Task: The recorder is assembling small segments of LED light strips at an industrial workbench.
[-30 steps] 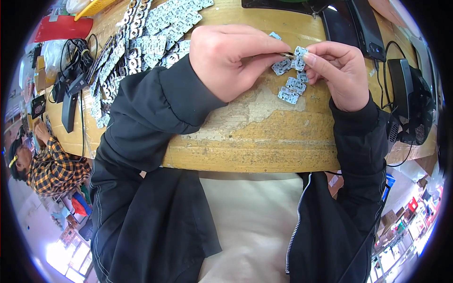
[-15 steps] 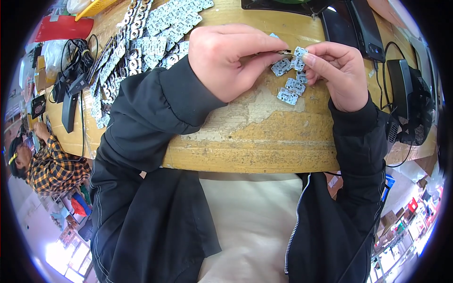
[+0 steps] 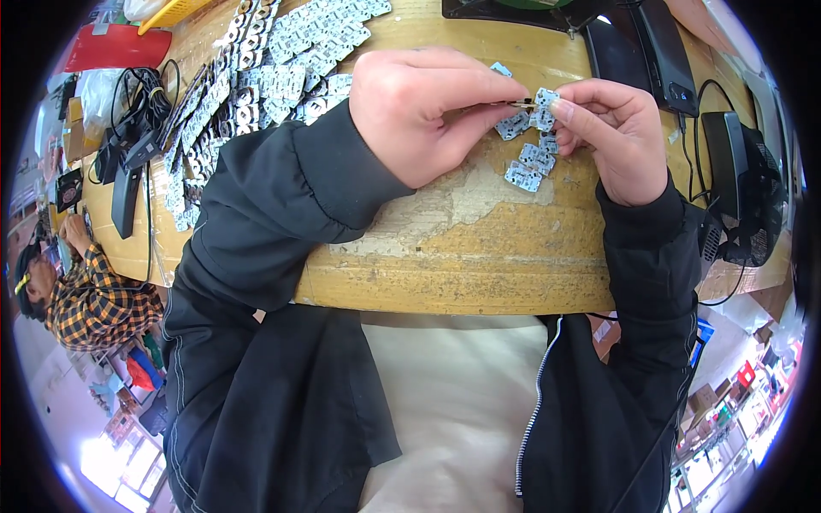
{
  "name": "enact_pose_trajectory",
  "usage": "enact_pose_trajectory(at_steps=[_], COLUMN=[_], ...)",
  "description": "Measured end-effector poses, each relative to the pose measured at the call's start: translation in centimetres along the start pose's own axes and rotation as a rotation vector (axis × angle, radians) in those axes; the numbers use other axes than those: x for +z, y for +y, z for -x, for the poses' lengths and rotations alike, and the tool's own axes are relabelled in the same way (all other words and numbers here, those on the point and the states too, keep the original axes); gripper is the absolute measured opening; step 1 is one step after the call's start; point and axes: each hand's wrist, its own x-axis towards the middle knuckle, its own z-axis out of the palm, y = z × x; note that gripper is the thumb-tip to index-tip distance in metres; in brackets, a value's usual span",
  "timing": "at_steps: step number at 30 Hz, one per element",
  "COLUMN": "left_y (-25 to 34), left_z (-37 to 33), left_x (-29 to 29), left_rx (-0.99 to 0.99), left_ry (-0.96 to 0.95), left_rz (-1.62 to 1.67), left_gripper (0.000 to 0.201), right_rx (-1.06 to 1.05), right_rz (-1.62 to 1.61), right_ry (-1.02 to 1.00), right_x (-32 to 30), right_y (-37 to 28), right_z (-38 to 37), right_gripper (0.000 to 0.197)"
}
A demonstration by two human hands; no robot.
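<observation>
My right hand (image 3: 617, 128) pinches a small white circuit board (image 3: 545, 101) between thumb and fingers. Facing it from the left, my left hand (image 3: 428, 107) is closed, thumb against forefinger, on a small dark, thin piece (image 3: 523, 104) seen edge-on. That piece meets the left edge of the board, and I cannot make out its kind. Below and behind the fingertips, several similar loose boards (image 3: 523, 176) lie on the wooden table (image 3: 479, 274), some overlapping. My hands partly cover a few of them.
A large heap of circuit board panels (image 3: 312, 38) spreads over the far left. Beyond it are bundled black cables (image 3: 147, 94) and a red sheet (image 3: 118, 48). Black devices (image 3: 663, 60) and a small black fan (image 3: 753, 197) stand at the right. Another person (image 3: 94, 299) sits far left.
Both hands keep their pinch. My left hand has shifted slightly right, and the dark piece now shows more plainly against the board's edge.
</observation>
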Motion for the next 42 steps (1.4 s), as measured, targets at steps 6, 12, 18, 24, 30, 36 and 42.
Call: enact_pose_trajectory(at_steps=[6,12,18,24,30,36,42], left_y=[0.0,0.1,0.2,0.1,0.6,0.8,0.6], left_z=[-0.2,0.0,0.2,0.4,0.3,0.1,0.1], left_x=[-0.3,0.0,0.3,0.3,0.0,-0.2,-0.3], left_rx=[0.024,-0.245,-0.353,-0.316,-0.474,-0.593,-0.575], left_ry=[-0.026,0.027,-0.012,-0.108,-0.1,-0.076,-0.011], left_rz=[0.02,0.241,0.434,0.45,0.556,0.656,0.688], left_gripper=[0.021,0.015,0.013,0.016,0.016,0.015,0.019], right_rx=[-0.035,-0.047,-0.081,-0.133,-0.069,-0.169,-0.079], right_rz=[-0.034,-0.054,-0.079,-0.04,-0.041,0.14,0.169], right_ry=[0.018,0.05,0.061,0.056,0.005,0.016,-0.004], right_x=[0.1,0.0,-0.1,0.3,0.1,0.0,-1.3], right_y=[0.3,0.3,0.4,0.6,0.0,-0.5,-1.1], right_z=[0.0,-0.2,-0.2,-0.1,-0.1,0.3,0.3], right_gripper=[0.014,0.015,0.017,0.014,0.012,0.011,0.011])
